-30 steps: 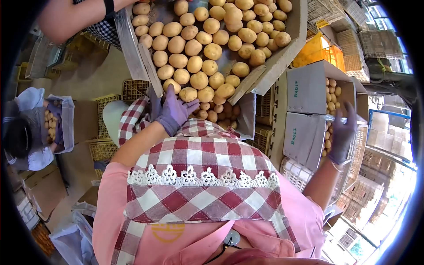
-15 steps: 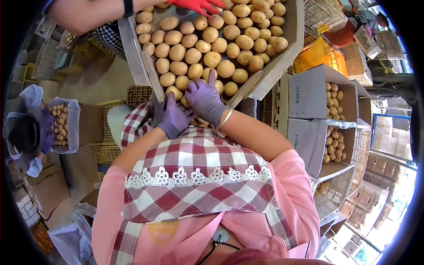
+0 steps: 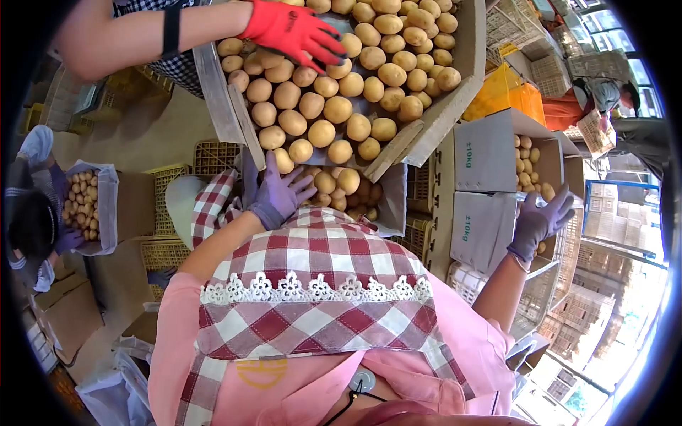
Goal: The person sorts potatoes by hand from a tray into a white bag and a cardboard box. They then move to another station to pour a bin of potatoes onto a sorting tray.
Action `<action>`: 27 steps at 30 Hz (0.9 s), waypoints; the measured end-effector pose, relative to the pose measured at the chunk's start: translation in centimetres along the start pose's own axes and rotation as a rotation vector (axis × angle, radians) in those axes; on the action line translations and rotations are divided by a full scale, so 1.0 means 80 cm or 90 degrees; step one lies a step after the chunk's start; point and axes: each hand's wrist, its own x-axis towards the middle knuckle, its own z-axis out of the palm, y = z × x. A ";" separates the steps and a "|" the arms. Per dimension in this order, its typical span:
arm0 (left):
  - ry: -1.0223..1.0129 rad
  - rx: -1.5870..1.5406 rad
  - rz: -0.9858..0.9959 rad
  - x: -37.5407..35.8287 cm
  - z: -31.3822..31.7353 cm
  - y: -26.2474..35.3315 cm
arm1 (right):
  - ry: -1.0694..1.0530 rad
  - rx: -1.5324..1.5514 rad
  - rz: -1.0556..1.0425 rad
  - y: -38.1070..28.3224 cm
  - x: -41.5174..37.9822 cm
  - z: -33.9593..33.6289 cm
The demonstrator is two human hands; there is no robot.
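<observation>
A big cardboard tray (image 3: 455,92) holds round, tan, smooth potatoes (image 3: 334,106). Below its near edge, the left hand (image 3: 280,190), purple-gloved, spreads open over a lined box of potatoes (image 3: 348,186). The right hand (image 3: 541,219) is open, empty, at a box printed "10kg" (image 3: 486,156).

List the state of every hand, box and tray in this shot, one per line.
Left hand in purple glove: open, fingers spread at the tray's near edge.
Right hand in purple glove: open, beside the cardboard boxes.
Large cardboard sorting tray: filled with yellow potatoes.
Upper open cardboard box marked 10kg: flaps open, potatoes inside.
Co-worker's red-gloved hand: resting on potatoes.
</observation>
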 end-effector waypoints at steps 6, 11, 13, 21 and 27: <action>-0.039 0.095 0.035 0.012 -0.017 -0.002 | -0.129 0.224 -0.414 -0.245 -0.005 -0.033; -0.055 0.004 0.004 -0.028 0.013 0.010 | -0.572 0.015 -0.547 -0.359 -0.003 0.010; -0.081 -0.023 -0.033 -0.023 0.015 0.013 | -0.503 0.246 -0.459 -0.333 -0.004 0.005; -0.054 -0.109 -0.061 0.007 0.038 0.010 | -0.489 0.204 -0.251 0.089 0.012 -0.053; -0.033 -0.121 -0.053 -0.005 0.055 0.011 | -0.633 0.208 -0.060 0.104 0.018 -0.125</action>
